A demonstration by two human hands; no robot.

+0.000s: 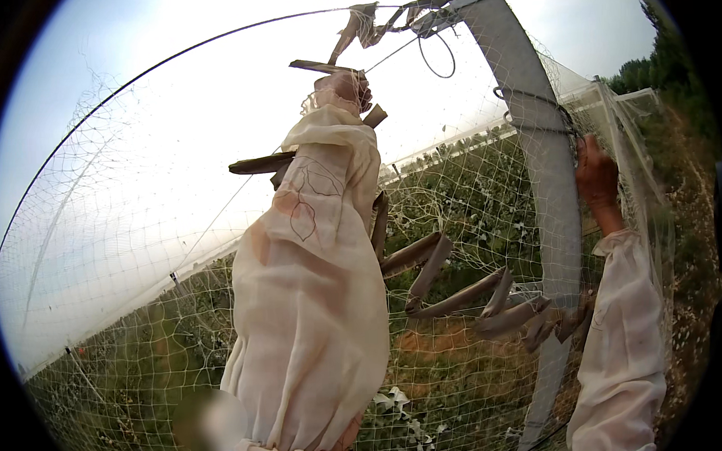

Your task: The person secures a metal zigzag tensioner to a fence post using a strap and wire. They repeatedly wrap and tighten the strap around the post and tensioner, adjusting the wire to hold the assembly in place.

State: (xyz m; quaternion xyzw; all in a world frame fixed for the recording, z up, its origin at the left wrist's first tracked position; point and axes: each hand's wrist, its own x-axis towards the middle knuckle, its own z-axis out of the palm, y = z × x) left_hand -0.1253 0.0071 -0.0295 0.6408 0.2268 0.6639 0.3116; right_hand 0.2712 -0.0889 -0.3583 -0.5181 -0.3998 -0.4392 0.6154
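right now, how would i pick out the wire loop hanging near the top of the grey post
Find the wide grey post that curves up the right of the picture, with white netting stretched beside it. Just left of its top, under a bunch of knotted cloth strips, hangs the wire loop. It is the only thin dark ring against the bright sky; the wires near it run straight.

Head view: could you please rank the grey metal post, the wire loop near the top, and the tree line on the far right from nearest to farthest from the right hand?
From the right hand:
1. Grey metal post, immediately to its left, touching or nearly so.
2. Wire loop, up and to the left, near the post's top.
3. Tree line, far in the background, upper right.
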